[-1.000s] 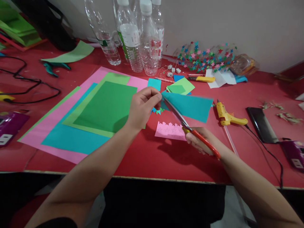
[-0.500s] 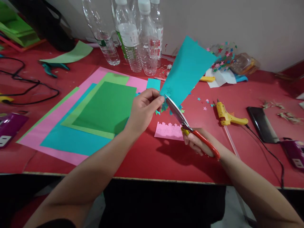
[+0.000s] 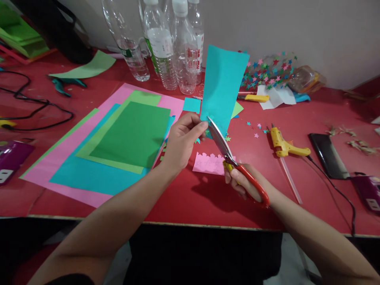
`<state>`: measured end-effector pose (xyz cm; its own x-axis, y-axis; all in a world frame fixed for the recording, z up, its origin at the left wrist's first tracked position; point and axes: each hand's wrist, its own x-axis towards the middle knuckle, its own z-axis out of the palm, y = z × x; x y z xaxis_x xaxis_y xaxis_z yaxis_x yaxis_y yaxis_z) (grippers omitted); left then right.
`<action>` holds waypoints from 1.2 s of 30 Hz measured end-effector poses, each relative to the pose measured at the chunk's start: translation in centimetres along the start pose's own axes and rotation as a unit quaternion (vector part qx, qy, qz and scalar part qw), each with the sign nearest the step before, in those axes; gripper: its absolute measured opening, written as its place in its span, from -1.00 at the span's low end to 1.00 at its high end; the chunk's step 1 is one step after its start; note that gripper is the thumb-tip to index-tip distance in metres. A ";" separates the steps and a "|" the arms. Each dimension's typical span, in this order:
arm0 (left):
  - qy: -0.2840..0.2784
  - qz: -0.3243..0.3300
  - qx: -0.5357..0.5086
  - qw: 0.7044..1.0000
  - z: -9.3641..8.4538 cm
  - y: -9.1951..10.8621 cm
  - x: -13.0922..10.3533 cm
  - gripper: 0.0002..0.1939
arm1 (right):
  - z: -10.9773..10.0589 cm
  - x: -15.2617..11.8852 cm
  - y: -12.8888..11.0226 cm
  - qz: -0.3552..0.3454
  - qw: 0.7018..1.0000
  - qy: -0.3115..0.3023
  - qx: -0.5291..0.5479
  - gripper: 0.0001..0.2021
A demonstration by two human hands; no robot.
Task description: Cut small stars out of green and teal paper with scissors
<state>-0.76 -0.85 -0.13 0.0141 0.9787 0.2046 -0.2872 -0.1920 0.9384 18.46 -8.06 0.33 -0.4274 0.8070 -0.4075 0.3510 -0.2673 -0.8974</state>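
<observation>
My left hand [image 3: 185,140] pinches the lower left corner of a turquoise sheet of paper [image 3: 223,81], which stands up above the table. In my right hand [image 3: 242,182] is a pair of scissors [image 3: 221,142] with red-and-yellow handles. The blades lie at the paper's lower edge, their tips close to my left fingertips; the exact cut line is too small to make out. Below the blades lies a pink paper strip [image 3: 208,163] with a notched top edge. A small turquoise paper piece [image 3: 192,105] rests behind my left hand.
Stacked coloured sheets [image 3: 130,132] lie at left. Plastic bottles [image 3: 160,47] stand at the back. Small paper stars [image 3: 270,71] are by the wall, near a yellow cutter [image 3: 257,98]. To the right are a yellow glue gun [image 3: 285,146] and a black phone [image 3: 328,156].
The turquoise paper has turned to the left and now stands more upright, uncovering stars at the back. My right hand and the scissors have shifted slightly left and down.
</observation>
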 end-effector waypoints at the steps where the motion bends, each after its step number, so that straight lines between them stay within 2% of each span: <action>1: -0.001 0.000 -0.002 1.000 0.0 0.0 0.0 -0.83 | 0.1 0.0 0.0 0.003 1.000 0.002 0.002 -0.39; 9: -0.001 -0.004 -0.004 1.000 0.0 -0.1 0.1 -0.81 | 0.4 0.1 0.0 0.047 0.997 0.052 -0.025 -0.50; 18: -0.020 0.007 0.019 1.000 0.1 0.0 0.1 -0.84 | 0.0 0.2 0.0 0.003 0.999 0.039 -0.012 -0.48; 26: -0.025 0.017 0.048 0.998 -0.1 -0.1 0.0 -0.83 | -0.1 0.3 -0.1 0.031 0.997 0.065 -0.039 -0.60; 33: -0.023 0.017 0.055 0.998 0.0 0.1 0.0 -0.83 | -0.2 0.2 -0.6 0.016 0.996 0.070 -0.051 -0.58; 36: -0.015 0.019 0.076 0.997 0.0 0.3 0.1 -0.82 | -0.4 0.3 -0.7 0.033 0.995 0.073 -0.054 -0.59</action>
<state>-0.84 -0.78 0.16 0.0354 0.9683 0.2471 -0.1405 -0.2400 0.9606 18.45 -7.42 0.87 -0.2787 0.8595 -0.4285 0.4649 -0.2697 -0.8433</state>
